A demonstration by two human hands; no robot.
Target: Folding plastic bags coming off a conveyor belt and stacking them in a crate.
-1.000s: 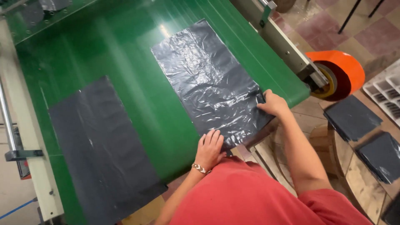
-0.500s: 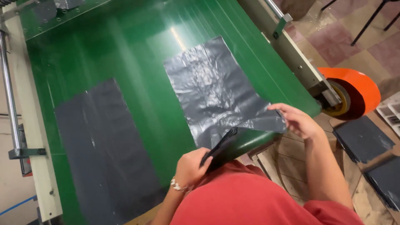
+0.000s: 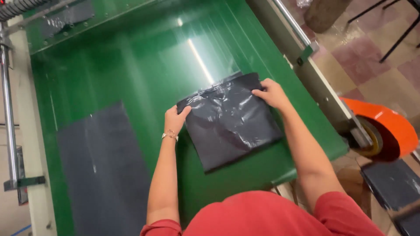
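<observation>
A black plastic bag (image 3: 232, 124) lies folded in half on the green conveyor belt (image 3: 131, 65). My left hand (image 3: 176, 118) pinches its far left corner, and my right hand (image 3: 272, 92) pinches its far right corner. Both hands press the folded-over edge down on the belt. A second black bag (image 3: 103, 168) lies flat and unfolded on the belt to the left, apart from both hands.
A cream machine frame with a metal rod (image 3: 8, 113) runs along the left. A metal side rail (image 3: 315, 74) borders the belt on the right. An orange wheel guard (image 3: 385, 129) and stacked black bags (image 3: 391, 185) sit at the lower right on a tiled floor.
Both hands lifted the near edge of the right bag and carried it away from me, folding the bag in half. The left bag has travelled along the belt.
</observation>
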